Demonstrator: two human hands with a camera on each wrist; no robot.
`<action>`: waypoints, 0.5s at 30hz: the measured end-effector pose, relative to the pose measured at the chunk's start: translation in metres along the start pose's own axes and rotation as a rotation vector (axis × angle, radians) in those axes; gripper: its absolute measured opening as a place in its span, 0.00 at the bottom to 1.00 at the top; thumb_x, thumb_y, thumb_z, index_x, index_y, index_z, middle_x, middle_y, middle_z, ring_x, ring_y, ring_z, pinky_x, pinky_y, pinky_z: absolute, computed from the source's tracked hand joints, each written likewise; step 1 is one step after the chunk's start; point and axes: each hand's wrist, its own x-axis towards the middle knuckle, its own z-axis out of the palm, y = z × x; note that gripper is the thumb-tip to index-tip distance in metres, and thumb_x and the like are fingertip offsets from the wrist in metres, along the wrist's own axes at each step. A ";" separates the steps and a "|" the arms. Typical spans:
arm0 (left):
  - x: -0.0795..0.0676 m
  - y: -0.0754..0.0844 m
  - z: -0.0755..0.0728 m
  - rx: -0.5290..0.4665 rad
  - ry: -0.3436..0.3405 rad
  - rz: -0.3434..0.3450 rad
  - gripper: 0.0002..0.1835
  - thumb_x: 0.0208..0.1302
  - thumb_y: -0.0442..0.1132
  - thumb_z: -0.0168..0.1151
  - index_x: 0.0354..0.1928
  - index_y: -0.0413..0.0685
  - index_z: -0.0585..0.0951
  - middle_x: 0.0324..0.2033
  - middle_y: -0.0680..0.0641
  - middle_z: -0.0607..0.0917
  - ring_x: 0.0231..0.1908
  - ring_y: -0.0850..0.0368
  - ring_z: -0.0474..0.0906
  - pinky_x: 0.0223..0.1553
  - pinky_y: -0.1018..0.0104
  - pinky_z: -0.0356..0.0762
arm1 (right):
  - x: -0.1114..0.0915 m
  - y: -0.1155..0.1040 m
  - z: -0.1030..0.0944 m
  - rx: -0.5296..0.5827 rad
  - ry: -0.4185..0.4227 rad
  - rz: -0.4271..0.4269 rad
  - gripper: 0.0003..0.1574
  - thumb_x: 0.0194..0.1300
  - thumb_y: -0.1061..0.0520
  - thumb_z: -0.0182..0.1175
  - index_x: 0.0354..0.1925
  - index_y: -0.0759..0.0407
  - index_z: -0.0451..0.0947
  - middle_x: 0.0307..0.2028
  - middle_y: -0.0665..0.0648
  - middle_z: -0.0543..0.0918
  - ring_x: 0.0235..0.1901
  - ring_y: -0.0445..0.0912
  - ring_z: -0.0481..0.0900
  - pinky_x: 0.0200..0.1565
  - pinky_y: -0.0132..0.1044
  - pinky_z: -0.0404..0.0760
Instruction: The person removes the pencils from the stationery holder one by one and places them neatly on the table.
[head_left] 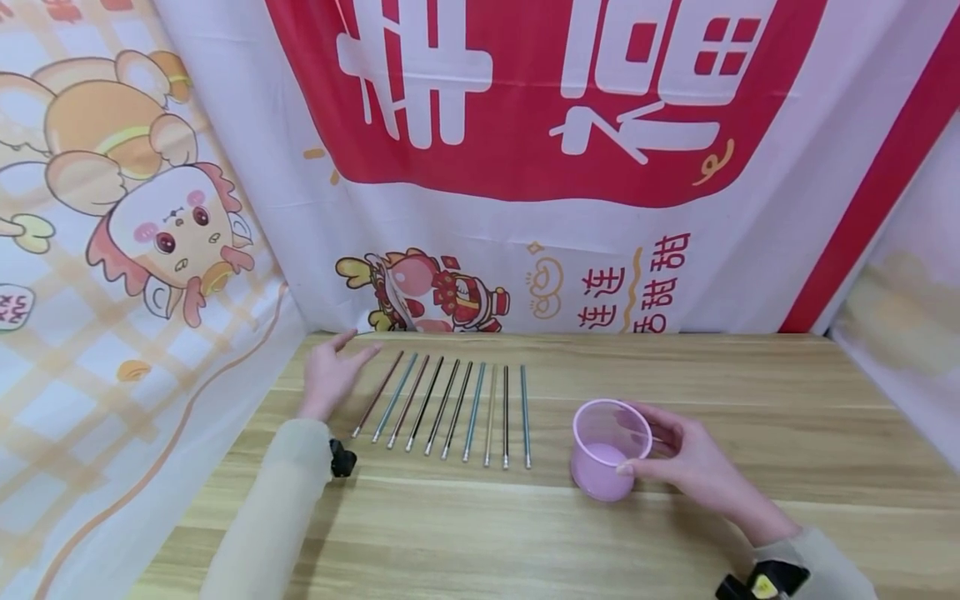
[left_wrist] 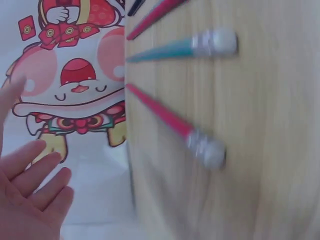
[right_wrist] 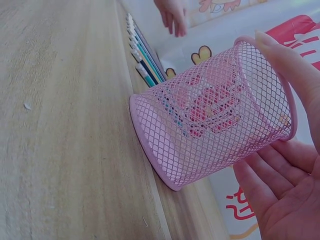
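Note:
A pink mesh pencil cup [head_left: 606, 479] stands upright on the table. My right hand [head_left: 693, 462] holds it from the right, thumb at the rim and fingers against the far side; the right wrist view also has the mesh cup [right_wrist: 195, 112] between thumb and fingers. Left of the cup, several pencils lie side by side in a fanned row, erasers towards me. Beyond the left end of that row, my left hand [head_left: 330, 379] is spread with nothing in it. Closest to it is a dark red pencil [head_left: 377, 395], then a blue pencil [head_left: 394, 397].
The wooden table [head_left: 450, 533] meets a printed cloth [head_left: 480, 225] at its back edge. More patterned cloth [head_left: 247, 367] hangs along the left, and a pale cloth [head_left: 900, 333] borders the right side.

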 end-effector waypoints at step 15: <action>-0.012 -0.010 -0.021 0.649 -0.209 0.402 0.68 0.54 0.78 0.63 0.80 0.38 0.45 0.79 0.35 0.43 0.77 0.35 0.40 0.75 0.41 0.31 | -0.002 0.003 -0.005 0.008 -0.019 -0.075 0.52 0.57 0.67 0.75 0.74 0.72 0.60 0.68 0.73 0.69 0.62 0.42 0.75 0.61 0.28 0.72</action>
